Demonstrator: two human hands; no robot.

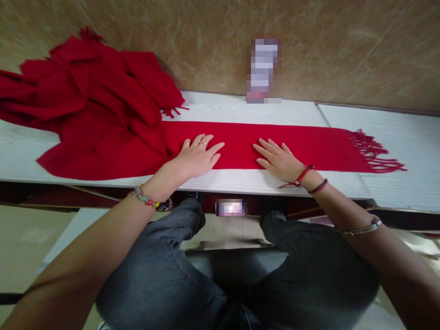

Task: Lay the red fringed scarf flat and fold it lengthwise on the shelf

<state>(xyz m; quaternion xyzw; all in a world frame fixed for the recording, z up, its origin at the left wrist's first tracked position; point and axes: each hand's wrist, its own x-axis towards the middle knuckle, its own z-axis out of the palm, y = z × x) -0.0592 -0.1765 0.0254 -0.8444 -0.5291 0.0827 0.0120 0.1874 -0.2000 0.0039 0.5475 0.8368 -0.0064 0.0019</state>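
Note:
A red scarf [309,145] with fringed ends lies along the white table. Its right stretch is flat and smooth, the fringe spread out at the far right. Toward the left the cloth is bunched in a loose heap, another fringed end poking out near the wall. My left hand [197,155] rests palm down on the flat part beside the heap, fingers apart, a ring on one finger. Farther right, my right hand [277,160] also lies palm down on the cloth with its fingers stretched. Neither hand grips the fabric.
Behind the narrow white table [395,123] rises a brown marbled wall [206,46]. A blurred-out upright object [263,71] stands against it. Below the front edge, another blurred object [231,207] shows between my knees. The scarf heap reaches the left edge of view.

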